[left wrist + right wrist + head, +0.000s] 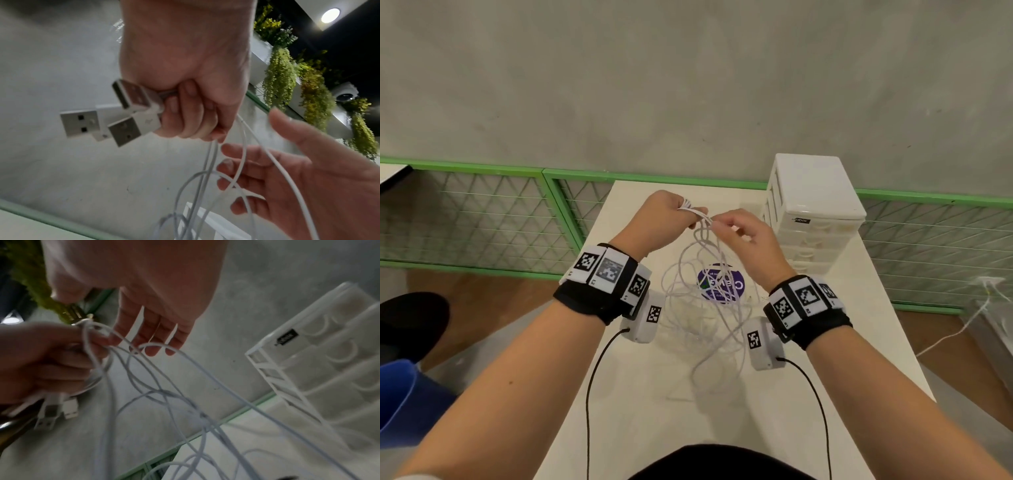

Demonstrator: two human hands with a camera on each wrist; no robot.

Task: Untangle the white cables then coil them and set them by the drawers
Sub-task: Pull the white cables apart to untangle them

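Several white cables [705,301] hang in a loose tangle from my left hand [671,212], held above the white table [825,394]. In the left wrist view that hand [185,113] is a fist gripping the cords just behind three USB plugs [115,120], which stick out to the left. My right hand [736,229] is close beside it, fingers [156,337] straight and spread, thumb apart. A cable loop [164,347] runs across the fingertips without being pinched. The white drawers [815,212] stand at the table's far right, just beyond the right hand.
A purple round sticker [719,284] lies on the table under the tangle. A green mesh fence [482,212] runs behind the table. A blue bin [407,404] stands on the floor at left. Another white cord [962,325] trails on the floor at right.
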